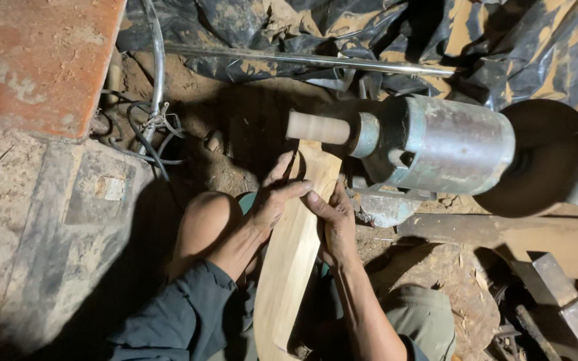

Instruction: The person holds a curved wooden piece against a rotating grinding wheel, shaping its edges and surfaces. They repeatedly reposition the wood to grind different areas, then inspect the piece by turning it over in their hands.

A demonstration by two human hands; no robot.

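A long pale wooden board (294, 247) runs from my lap up to a small cylindrical sanding drum (318, 128) on the shaft of a grey metal motor (446, 144). The board's top end sits just under the drum. My left hand (274, 198) grips the board's left edge near the top, thumb laid across its face. My right hand (332, 220) holds the right edge beside it. Both forearms reach up from the bottom of the view, the left in a dark sleeve.
A dark round wheel (543, 160) sits on the motor's right end. Black plastic sheeting (369, 33) and a metal rod (316, 60) lie behind. Tangled wires (148, 127), a rusty red panel (41, 60) at upper left, metal blocks (570, 294) at lower right, dirt floor.
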